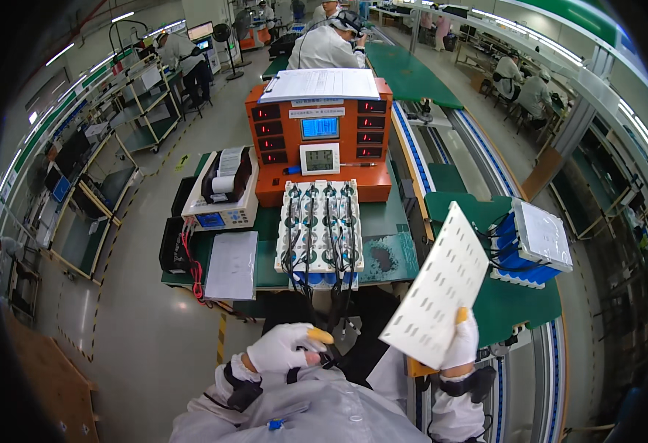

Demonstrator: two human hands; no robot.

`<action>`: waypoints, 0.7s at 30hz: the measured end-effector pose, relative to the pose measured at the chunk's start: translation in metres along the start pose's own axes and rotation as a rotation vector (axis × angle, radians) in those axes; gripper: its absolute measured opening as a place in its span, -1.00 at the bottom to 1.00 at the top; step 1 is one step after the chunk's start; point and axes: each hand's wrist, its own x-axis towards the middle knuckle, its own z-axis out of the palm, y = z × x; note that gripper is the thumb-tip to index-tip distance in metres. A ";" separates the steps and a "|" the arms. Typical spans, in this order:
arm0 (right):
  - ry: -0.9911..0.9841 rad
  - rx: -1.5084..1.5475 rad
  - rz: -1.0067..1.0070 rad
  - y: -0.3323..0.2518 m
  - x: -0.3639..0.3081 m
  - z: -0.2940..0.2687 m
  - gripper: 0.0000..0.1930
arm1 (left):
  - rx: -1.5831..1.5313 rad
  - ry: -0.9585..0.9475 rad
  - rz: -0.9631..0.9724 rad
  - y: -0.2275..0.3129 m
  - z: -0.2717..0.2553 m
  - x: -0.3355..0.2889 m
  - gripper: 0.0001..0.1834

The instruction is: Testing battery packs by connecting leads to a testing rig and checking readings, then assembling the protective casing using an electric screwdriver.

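Observation:
My right hand (463,345), in a white glove with a yellow fingertip, grips a white slotted board (438,284) by its lower right edge, holding it up at a tilt. In front of my body, my left hand (280,348) is open, its yellow-tipped finger stretched out and apart from the bare thumb. Black cable ends hang close beside that thumb; I see no firm grip on them. Ahead stands a battery pack (320,258) with a white cell holder, blue cells and black leads running over its top toward me.
An orange tester (268,177) with red displays stands behind the pack. To its left are a white meter (243,214) with a printer on top and a paper sheet (228,266). A second blue battery pack (531,244) sits on the right green board, beside conveyor rails. Co-workers sit farther off.

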 end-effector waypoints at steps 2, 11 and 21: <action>0.010 -0.011 -0.035 -0.010 0.010 -0.007 -0.45 | -0.185 0.132 -0.151 0.008 -0.012 0.007 -0.64; -0.562 0.162 0.143 0.012 0.077 -0.016 -0.60 | -0.091 0.470 -0.238 -0.003 -0.031 0.039 -0.75; -0.285 0.198 0.271 0.047 0.090 0.023 -0.67 | 0.332 0.426 -0.170 -0.024 -0.002 0.090 -0.68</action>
